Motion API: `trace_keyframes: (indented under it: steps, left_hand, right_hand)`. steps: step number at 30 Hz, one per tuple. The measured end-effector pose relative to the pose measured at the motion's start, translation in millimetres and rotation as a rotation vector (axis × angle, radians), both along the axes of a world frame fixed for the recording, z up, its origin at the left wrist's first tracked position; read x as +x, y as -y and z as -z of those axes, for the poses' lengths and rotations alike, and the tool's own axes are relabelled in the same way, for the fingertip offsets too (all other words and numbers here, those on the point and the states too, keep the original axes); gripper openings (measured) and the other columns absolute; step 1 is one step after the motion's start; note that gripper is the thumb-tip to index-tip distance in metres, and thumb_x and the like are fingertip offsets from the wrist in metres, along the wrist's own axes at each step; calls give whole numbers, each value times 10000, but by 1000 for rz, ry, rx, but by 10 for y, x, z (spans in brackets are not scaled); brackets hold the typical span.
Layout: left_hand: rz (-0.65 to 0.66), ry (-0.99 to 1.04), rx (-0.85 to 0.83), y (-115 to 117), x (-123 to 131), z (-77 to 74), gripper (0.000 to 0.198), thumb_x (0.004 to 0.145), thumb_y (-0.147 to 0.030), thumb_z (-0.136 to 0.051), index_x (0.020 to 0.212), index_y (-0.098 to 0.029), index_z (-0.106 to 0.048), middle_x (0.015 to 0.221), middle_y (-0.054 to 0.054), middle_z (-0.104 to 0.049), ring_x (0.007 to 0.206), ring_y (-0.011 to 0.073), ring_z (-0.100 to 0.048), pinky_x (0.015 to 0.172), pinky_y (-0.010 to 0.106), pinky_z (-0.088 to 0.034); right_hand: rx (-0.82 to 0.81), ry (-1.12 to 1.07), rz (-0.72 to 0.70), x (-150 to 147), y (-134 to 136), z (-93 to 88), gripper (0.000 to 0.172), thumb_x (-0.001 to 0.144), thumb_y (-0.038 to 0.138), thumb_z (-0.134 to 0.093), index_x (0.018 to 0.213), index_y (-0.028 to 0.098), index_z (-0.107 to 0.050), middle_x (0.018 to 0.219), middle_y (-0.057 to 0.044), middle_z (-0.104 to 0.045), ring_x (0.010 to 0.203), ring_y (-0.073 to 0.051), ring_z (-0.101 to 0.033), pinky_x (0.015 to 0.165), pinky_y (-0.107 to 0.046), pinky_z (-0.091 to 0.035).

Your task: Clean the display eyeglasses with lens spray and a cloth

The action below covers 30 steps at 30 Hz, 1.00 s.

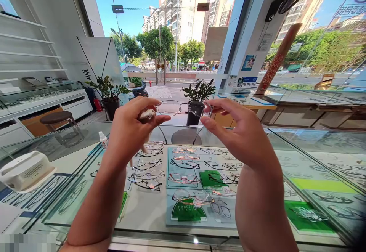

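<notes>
A pair of thin-rimmed eyeglasses (180, 109) is held up above the glass counter, its temples pointing down. My left hand (134, 120) pinches the left lens side between thumb and fingers. A crumpled whitish cloth (147, 114) is tucked in that same hand, and a strip of it seems to hang below the palm. At the opposite end, my right hand (228, 124) pinches the right lens side with thumb and index finger. Several rows of eyeglasses (183, 177) lie below on the display board (174, 223), partly hidden by my forearms.
The glass display counter (143, 235) spans the front. At left stand a white device (27, 170) and a small white bottle (103, 139). Beyond are a round stool (56, 117), potted plants (197, 111) and more showcases (320, 107) by the window.
</notes>
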<state>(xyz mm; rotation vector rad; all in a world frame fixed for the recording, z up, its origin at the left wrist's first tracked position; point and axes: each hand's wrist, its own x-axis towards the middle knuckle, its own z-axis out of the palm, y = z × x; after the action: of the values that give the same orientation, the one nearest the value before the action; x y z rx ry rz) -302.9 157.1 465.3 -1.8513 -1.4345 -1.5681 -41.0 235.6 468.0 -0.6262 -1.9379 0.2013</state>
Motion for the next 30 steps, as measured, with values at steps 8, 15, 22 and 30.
trace_keyframes:
  steps: [8, 15, 22, 30]
  left_hand:
    - [35, 29, -35, -13, -73, -7, 353, 854, -519, -918, 1048, -239, -831, 898, 36, -779, 768, 175, -665, 688, 298, -525]
    - [41, 51, -59, -15, -122, -14, 389, 852, -569, -906, 1028, -230, -835, 882, 39, -784, 749, 173, -667, 701, 308, -537]
    - [120, 85, -68, -146, -249, -8, 466, 815, -601, -932, 1083, -231, -843, 1021, 85, -820, 835, 198, -714, 712, 317, -573]
    - [151, 141, 17, -519, -281, 103, 566, 831, -611, -919, 1292, -304, -806, 1257, 88, -827, 883, 191, -737, 755, 332, -608]
  right_hand:
    - [27, 11, -5, -8, 11, -6, 315, 984, 517, -767, 1172, 265, -786, 1130, -86, -818, 1035, -293, -757, 974, -500, -599]
    - [23, 18, -9, -25, 34, -14, 307, 984, 515, -769, 1158, 264, -793, 1106, -79, -821, 1021, -287, -759, 960, -489, -594]
    - [90, 4, 6, -51, 24, -1, 318, 979, 474, -786, 1221, 268, -786, 1141, -82, -817, 1053, -297, -755, 985, -506, -592]
    - [258, -36, 122, -207, -76, 42, 390, 1002, 429, -754, 1378, 322, -739, 1262, -92, -793, 1184, -346, -727, 1055, -561, -588]
